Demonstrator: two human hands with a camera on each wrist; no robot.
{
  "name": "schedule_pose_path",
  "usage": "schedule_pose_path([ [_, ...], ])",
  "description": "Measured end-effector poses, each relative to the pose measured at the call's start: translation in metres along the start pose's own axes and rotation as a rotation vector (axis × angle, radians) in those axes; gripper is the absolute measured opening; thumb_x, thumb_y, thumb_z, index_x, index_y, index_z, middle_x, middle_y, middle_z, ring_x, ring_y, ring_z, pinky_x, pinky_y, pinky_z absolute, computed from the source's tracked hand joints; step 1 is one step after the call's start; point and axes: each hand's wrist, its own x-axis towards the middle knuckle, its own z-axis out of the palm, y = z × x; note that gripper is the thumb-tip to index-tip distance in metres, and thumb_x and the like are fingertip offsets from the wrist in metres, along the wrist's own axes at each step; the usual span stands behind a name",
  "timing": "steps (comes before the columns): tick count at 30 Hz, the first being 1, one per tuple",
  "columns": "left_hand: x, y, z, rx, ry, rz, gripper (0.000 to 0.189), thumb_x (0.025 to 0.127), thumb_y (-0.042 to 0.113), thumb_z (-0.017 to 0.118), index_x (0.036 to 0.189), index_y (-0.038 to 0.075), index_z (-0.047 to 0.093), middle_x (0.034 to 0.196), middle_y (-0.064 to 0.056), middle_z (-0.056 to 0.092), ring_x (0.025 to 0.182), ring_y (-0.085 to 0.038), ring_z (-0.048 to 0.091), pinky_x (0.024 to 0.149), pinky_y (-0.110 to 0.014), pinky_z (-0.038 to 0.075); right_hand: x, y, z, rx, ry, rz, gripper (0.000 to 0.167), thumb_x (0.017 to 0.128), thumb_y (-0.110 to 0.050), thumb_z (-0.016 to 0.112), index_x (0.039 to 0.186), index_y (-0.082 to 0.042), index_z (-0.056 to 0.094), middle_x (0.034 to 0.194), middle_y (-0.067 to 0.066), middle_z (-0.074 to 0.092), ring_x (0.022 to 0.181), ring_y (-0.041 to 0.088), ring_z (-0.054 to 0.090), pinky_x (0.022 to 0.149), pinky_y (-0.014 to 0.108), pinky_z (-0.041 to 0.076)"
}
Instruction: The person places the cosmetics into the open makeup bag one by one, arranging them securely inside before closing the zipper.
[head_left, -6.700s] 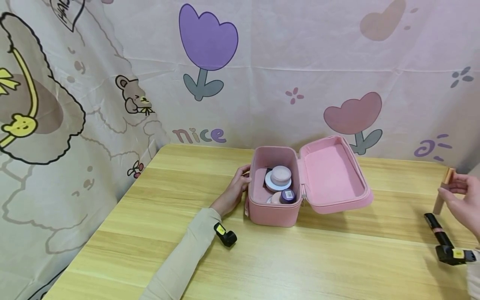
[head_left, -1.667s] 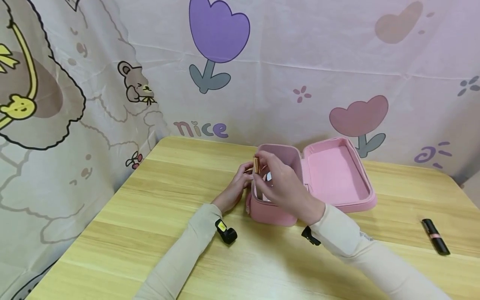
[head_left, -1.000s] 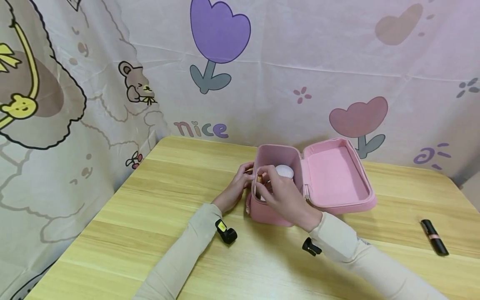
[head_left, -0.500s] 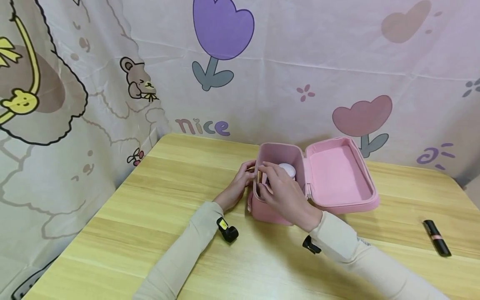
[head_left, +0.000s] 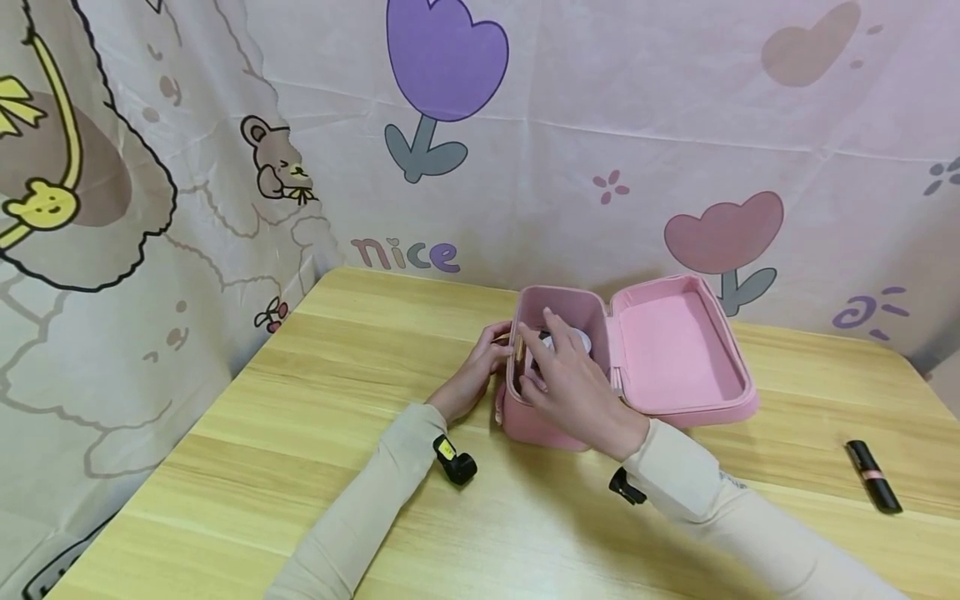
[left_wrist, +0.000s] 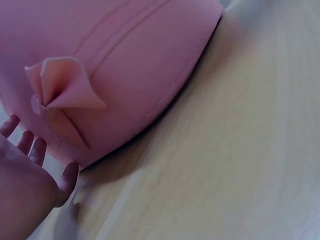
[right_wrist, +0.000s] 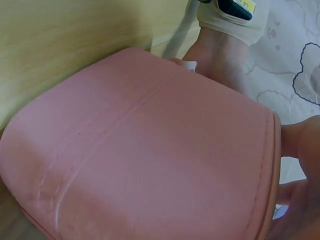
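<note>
A pink cosmetic case (head_left: 542, 427) stands on the table with its lid (head_left: 678, 350) folded out to the right. My left hand (head_left: 474, 373) rests against the case's left side; in the left wrist view its fingertips lie by the wall near a pink bow (left_wrist: 65, 90). Over the case's opening is my right hand (head_left: 577, 392), fingers spread and holding nothing. A slim tube with a gold end (head_left: 519, 348) stands inside along the left wall, just beside the right fingertips. A white round jar (head_left: 584, 339) shows partly behind the right hand, which hides most of the contents.
A black tube with a pink band (head_left: 873, 476) lies on the wooden table (head_left: 300, 467) far to the right. A printed cloth (head_left: 555, 208) hangs behind the table and along its left side.
The right hand brought the gold-ended tube from the table's right side into the case, lowered it, then let go and spread its fingers. The left hand stayed at the case.
</note>
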Motion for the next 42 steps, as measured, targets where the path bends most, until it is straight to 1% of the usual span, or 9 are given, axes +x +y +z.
schedule_pose_path([
  [3,0.0,-0.001,-0.001,0.001,-0.005,0.001,0.068,0.088,0.026,0.043,0.148,0.001,0.023,0.152,-0.017,0.024,0.135,-0.03,0.027,0.105,-0.044,0.025,0.0,0.002,-0.002,-0.014,-0.033,0.004,0.055,0.085,-0.012,0.066,0.135,0.004,0.051,0.141,0.039,0.034,0.131,0.051,0.033,0.103,0.058,0.034],
  [5,0.0,-0.001,-0.001,0.003,-0.01,0.006,0.068,0.088,0.026,0.042,0.148,0.001,0.023,0.152,-0.017,0.024,0.135,-0.03,0.027,0.104,-0.042,0.026,0.0,0.002,-0.003,-0.016,-0.051,0.009,0.051,0.086,-0.013,0.065,0.132,0.005,0.053,0.141,0.039,0.034,0.133,0.05,0.031,0.105,0.057,0.031],
  [10,0.0,-0.001,-0.001,0.003,-0.019,0.01,0.067,0.088,0.026,0.042,0.148,0.001,0.022,0.152,-0.018,0.023,0.134,-0.031,0.027,0.104,-0.041,0.026,-0.002,0.003,-0.003,-0.009,-0.053,0.018,0.042,0.087,-0.012,0.063,0.125,0.003,0.059,0.14,0.039,0.035,0.132,0.049,0.033,0.101,0.057,0.036],
  [16,-0.001,-0.001,-0.001,-0.009,-0.007,0.002,0.067,0.088,0.025,0.042,0.148,0.001,0.022,0.152,-0.018,0.023,0.135,-0.031,0.027,0.105,-0.042,0.025,-0.002,0.003,-0.003,-0.005,-0.044,0.01,0.042,0.085,-0.011,0.065,0.124,0.004,0.061,0.14,0.039,0.036,0.131,0.05,0.034,0.103,0.057,0.034],
  [25,-0.002,0.0,-0.001,-0.017,-0.013,-0.009,0.068,0.087,0.025,0.041,0.148,0.001,0.021,0.152,-0.018,0.022,0.134,-0.031,0.027,0.105,-0.04,0.024,-0.006,0.003,-0.015,-0.027,0.026,-0.045,0.043,0.085,-0.015,0.069,0.123,0.004,0.062,0.14,0.035,0.039,0.131,0.047,0.037,0.103,0.055,0.036],
  [30,-0.001,-0.001,-0.002,-0.024,-0.016,-0.008,0.067,0.088,0.024,0.041,0.148,0.0,0.021,0.152,-0.019,0.022,0.136,-0.033,0.026,0.106,-0.04,0.024,-0.012,0.002,-0.03,-0.033,0.095,-0.075,0.047,0.082,-0.013,0.073,0.123,0.008,0.061,0.141,0.033,0.04,0.131,0.045,0.037,0.102,0.055,0.036],
  [36,-0.001,-0.003,-0.002,-0.028,-0.019,-0.003,0.067,0.088,0.024,0.041,0.147,0.0,0.02,0.152,-0.022,0.021,0.138,-0.034,0.023,0.109,-0.043,0.021,-0.024,0.009,-0.065,0.008,0.288,-0.102,0.046,0.08,-0.004,0.072,0.123,0.006,0.061,0.14,0.029,0.043,0.125,0.046,0.044,0.099,0.059,0.038],
  [39,-0.001,-0.002,-0.002,-0.026,-0.018,0.0,0.068,0.088,0.025,0.042,0.148,0.0,0.02,0.152,-0.022,0.021,0.138,-0.034,0.023,0.11,-0.043,0.021,-0.035,0.017,-0.09,0.006,0.369,-0.055,0.045,0.079,-0.002,0.07,0.123,0.004,0.061,0.14,0.026,0.045,0.126,0.044,0.044,0.103,0.054,0.036],
  [42,-0.002,-0.001,-0.002,-0.027,-0.017,-0.001,0.068,0.088,0.025,0.042,0.148,0.0,0.019,0.152,-0.021,0.021,0.139,-0.033,0.023,0.111,-0.044,0.021,-0.05,0.027,-0.114,-0.021,0.427,0.038,0.044,0.08,-0.005,0.068,0.123,0.004,0.062,0.141,0.022,0.046,0.13,0.042,0.041,0.109,0.049,0.029],
])
